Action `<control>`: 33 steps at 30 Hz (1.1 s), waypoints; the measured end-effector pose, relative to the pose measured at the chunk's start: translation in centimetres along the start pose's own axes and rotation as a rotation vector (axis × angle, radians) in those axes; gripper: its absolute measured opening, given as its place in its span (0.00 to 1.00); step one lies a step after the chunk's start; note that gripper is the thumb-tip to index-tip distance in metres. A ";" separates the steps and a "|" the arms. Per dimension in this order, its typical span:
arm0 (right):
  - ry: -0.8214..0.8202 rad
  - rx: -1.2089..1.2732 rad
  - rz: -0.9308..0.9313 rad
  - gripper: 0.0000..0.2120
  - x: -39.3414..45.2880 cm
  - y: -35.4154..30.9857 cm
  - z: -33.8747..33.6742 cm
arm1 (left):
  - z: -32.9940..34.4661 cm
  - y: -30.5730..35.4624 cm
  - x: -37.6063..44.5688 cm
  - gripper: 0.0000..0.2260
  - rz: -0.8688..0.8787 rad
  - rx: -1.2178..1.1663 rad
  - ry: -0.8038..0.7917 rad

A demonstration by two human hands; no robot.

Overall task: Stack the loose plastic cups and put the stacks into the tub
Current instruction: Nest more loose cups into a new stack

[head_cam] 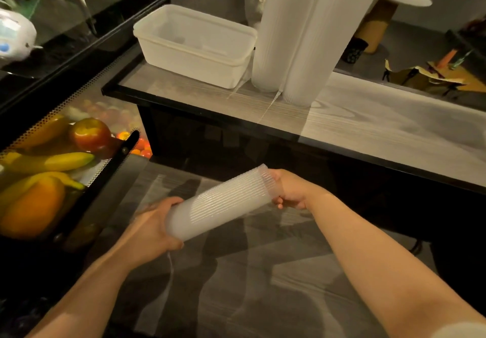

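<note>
Fruit fills the lower left of the frame: a banana point(52, 161), an apple point(90, 135) and an orange pepper point(34, 206) in a dark mesh basket point(110, 179). Just right of it, low centre, the left hand point(155, 224) wraps its fingers round the near, lower end of a stack of cups point(218, 203), and the right hand point(289, 193) clasps the far, upper end, fingers curled over the rim. The stack lies almost level between the two hands, its long axis running from lower left up to the right, held in the air above the grey patterned floor point(236, 285).

Up and left of centre, the white tub point(147, 27) sits on the near corner of the glass-topped table point(368, 116), open and showing no stacks inside. It lies above the stack in the frame and slightly left, so the left hand looks the nearer one. Right of the tub, touching or almost touching its side, two tall cup columns point(302, 35) stand upright on the table.

Judging by the tub's shape, the stack will likely have to be turned along the tub's long side to lie down in it.
</note>
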State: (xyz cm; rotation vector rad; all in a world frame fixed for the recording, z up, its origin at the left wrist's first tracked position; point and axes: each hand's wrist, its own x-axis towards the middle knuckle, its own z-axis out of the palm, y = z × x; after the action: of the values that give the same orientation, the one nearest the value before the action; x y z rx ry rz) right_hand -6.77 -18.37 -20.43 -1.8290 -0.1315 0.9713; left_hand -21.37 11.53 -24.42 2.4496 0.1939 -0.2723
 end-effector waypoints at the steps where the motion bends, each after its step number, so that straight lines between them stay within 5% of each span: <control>1: 0.014 -0.040 -0.016 0.17 0.3 -0.2 0.6 | 0.2 0.3 0.1 0.43 -0.006 0.000 0.009; 7: 0.135 0.306 -0.068 0.19 2.7 -0.7 2.0 | 0.4 0.5 1.2 0.45 -0.059 0.041 0.053; 10: 0.276 0.465 0.100 0.27 5.0 -1.1 2.1 | 0.1 -0.1 1.8 0.45 -0.069 0.053 0.068; 13: 0.415 0.387 0.228 0.21 7.7 -1.1 1.4 | -0.4 -0.4 1.9 0.43 -0.097 0.030 0.089; 20: 0.448 0.699 0.003 0.18 12.0 -0.8 -0.3 | -1.4 -2.7 1.5 0.41 -0.161 0.041 0.088; 25: 0.483 0.747 0.030 0.20 13.2 -1.4 0.2 | -1.5 -4.6 1.2 0.40 -0.267 0.043 0.071; 33: 0.692 0.465 0.088 0.19 11.5 -1.5 1.8 | -1.0 -6.2 0.8 0.43 -0.304 0.001 0.004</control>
State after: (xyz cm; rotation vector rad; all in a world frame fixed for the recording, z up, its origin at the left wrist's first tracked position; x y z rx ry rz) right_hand 0.22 -10.62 -25.90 -1.6363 0.5584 0.3364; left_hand -21.76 16.99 -27.52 2.4166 0.5697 -0.3979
